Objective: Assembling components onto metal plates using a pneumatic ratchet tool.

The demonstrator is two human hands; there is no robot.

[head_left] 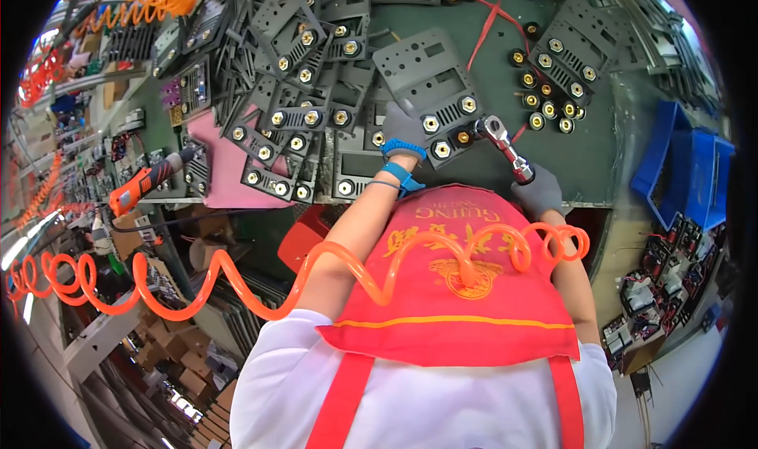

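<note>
Pressing left hand (403,124) flat on grey plate (430,82); right hand (539,192) grip closed round ratchet wrench (502,143), head on brass nut (464,137) just right of left hand.

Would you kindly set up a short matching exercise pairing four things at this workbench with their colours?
Things:
1. coiled air hose
2. storage bins
3. left hand glove
4. apron

Colours:
a. blue
b. red
c. orange
d. grey

Pairs: 1-c, 2-a, 3-d, 4-b
</note>
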